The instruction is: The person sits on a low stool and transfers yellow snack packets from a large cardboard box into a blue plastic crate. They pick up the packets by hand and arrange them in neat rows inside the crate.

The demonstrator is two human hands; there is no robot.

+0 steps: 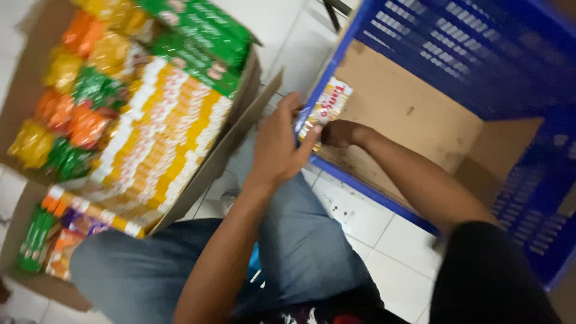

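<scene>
You held one yellow-and-white snack pack (324, 111) at the near rim of the blue crate (480, 60), left hand (279, 144) fingers closed on it, right hand (341, 133) gripping its lower end inside. One open cardboard box (246, 108) of packs stood left of the crate; its packs were too blurred to count.

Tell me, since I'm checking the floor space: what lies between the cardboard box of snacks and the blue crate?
In the head view, bare white floor tiles separate the cardboard box from the blue crate; nearer, the left hand crosses that gap.
</scene>
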